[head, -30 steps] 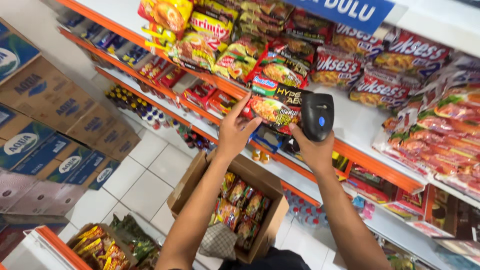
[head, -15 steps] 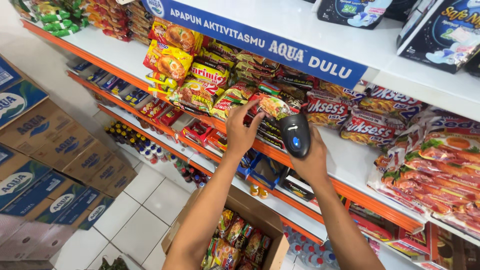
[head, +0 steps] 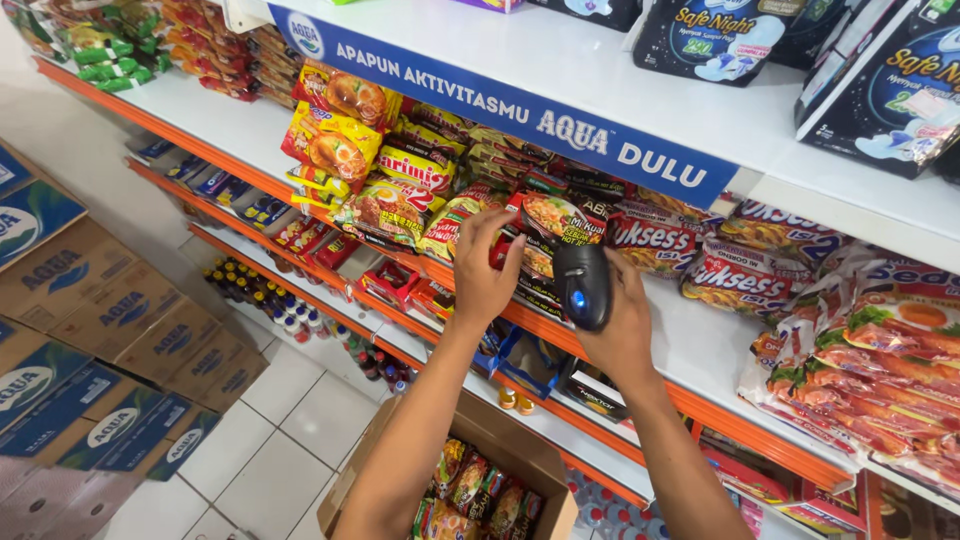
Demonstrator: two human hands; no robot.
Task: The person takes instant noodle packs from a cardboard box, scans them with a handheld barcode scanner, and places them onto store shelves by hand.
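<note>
Two hands (head: 555, 295), glossy packet (head: 545, 222), rounded scanner (head: 583, 285)

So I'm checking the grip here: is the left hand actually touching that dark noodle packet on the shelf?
Touching. The head view shows the left hand with its fingers curled over the edge of the dark noodle packet, no gap between them.

— What packages sit by your hands?

— Your left hand (head: 487, 272) grips a dark red noodle packet (head: 556, 215). Yellow and green packets (head: 335, 140) lie left of it, red and white ones (head: 745, 275) right.

— Any signs?

— A long blue strip sign (head: 520, 125) runs above your hands; an open cardboard box (head: 530, 480) of packets stands below them.
</note>
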